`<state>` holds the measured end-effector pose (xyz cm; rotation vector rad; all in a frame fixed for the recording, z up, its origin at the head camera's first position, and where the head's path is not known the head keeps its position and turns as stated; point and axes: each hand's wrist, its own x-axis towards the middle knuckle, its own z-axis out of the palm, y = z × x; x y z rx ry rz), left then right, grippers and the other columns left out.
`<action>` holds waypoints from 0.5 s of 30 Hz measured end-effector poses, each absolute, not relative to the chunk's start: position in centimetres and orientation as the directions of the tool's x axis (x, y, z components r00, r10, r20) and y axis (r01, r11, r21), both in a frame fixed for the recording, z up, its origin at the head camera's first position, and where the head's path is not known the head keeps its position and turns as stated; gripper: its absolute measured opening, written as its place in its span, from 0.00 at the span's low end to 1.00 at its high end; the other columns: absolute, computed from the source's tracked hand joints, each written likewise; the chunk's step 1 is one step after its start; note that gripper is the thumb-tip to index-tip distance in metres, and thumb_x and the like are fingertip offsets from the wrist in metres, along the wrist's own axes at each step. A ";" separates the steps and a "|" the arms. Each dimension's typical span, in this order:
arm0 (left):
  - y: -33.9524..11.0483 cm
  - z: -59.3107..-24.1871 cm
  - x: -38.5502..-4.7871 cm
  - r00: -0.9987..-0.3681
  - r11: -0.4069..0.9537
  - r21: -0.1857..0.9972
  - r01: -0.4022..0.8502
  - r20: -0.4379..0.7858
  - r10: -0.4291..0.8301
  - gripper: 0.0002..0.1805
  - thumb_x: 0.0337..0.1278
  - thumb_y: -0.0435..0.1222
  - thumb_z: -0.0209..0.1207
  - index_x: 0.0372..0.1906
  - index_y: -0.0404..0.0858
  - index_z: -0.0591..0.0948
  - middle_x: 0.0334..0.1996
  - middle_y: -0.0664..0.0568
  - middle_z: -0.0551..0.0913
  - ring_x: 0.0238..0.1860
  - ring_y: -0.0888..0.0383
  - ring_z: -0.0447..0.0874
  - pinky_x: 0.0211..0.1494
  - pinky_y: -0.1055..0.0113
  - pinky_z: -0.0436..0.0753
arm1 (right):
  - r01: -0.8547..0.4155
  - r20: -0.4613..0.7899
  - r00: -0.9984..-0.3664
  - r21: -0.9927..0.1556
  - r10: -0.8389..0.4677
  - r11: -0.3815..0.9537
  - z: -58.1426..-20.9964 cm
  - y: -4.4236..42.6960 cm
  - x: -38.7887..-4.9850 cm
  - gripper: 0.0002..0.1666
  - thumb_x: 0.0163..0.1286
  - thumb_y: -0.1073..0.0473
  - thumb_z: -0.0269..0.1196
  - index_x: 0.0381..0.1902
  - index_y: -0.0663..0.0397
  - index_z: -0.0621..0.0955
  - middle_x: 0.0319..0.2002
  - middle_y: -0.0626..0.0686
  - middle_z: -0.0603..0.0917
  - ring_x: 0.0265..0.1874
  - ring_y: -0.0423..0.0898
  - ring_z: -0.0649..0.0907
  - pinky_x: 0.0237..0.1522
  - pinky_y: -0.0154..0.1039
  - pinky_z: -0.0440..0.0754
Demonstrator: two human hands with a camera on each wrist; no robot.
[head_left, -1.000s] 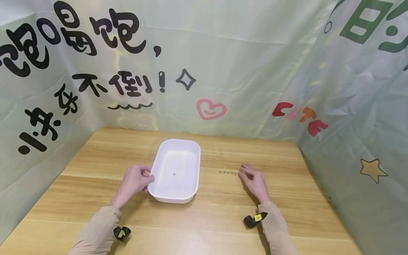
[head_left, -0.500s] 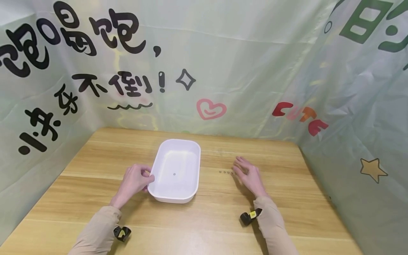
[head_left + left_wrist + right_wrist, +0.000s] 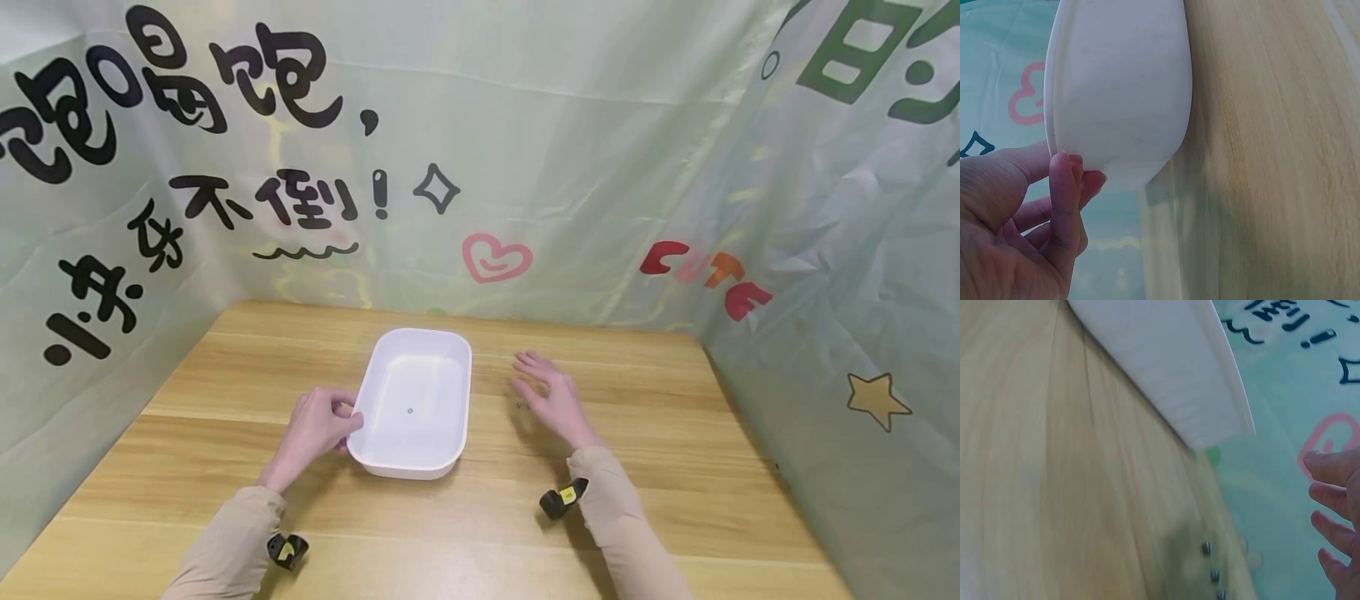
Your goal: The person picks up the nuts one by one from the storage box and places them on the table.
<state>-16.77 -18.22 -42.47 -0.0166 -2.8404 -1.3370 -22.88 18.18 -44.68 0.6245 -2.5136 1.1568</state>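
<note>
My left hand (image 3: pixel 318 425) pinches the near left rim of a white rectangular tub (image 3: pixel 420 375), thumb on the rim; in the left wrist view, fingertips (image 3: pixel 1092 181) press its outer wall (image 3: pixel 1122 94). A tiny metal piece (image 3: pixel 410 411) lies on the tub's floor. My right hand (image 3: pixel 555 404) hovers just right of the tub with fingers spread and nothing visible between them. Beneath it is a row of small metal pieces, partly hidden by the hand; in the right wrist view, short shiny metal pieces (image 3: pixel 1215 575) stand on the table, too small to name surely.
The wooden table (image 3: pixel 450 533) carries the tub left of its middle. Printed cloth (image 3: pixel 585 167) hangs along the back and both sides, close to the table edges. A small black camera (image 3: pixel 288 551) sits on the left wrist, and another camera (image 3: pixel 562 498) on the right.
My right hand has moved left along the row of metal pieces toward the tub, its fingers spreading as it comes over them. The left hand and tub have stayed put.
</note>
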 end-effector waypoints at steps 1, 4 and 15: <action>-18.2 -42.5 -16.8 -1.000 0.637 0.771 0.010 0.005 0.009 0.19 0.49 0.29 0.62 0.48 0.23 0.83 0.25 0.43 0.89 0.16 0.52 0.85 0.18 0.68 0.81 | -0.515 0.449 -0.852 -0.630 -0.269 0.581 -44.6 17.8 -22.9 0.21 0.66 0.64 0.66 0.57 0.63 0.83 0.65 0.61 0.80 0.70 0.63 0.73 0.75 0.62 0.62; -18.2 -42.6 -16.8 -1.000 0.637 0.771 0.006 0.003 0.006 0.19 0.49 0.29 0.62 0.48 0.24 0.83 0.26 0.43 0.89 0.16 0.54 0.84 0.19 0.68 0.81 | -0.548 0.470 -0.831 -0.606 -0.297 0.577 -44.2 16.5 -23.0 0.21 0.65 0.64 0.68 0.56 0.63 0.83 0.64 0.62 0.80 0.69 0.62 0.75 0.76 0.61 0.63; -18.2 -42.7 -16.9 -1.000 0.625 0.781 -0.014 -0.015 -0.005 0.19 0.49 0.29 0.63 0.49 0.24 0.83 0.26 0.43 0.89 0.15 0.58 0.83 0.21 0.63 0.84 | -0.660 0.440 -0.751 -0.518 -0.493 0.544 -43.1 10.2 -22.5 0.19 0.68 0.57 0.66 0.54 0.59 0.85 0.63 0.59 0.82 0.69 0.58 0.76 0.78 0.57 0.62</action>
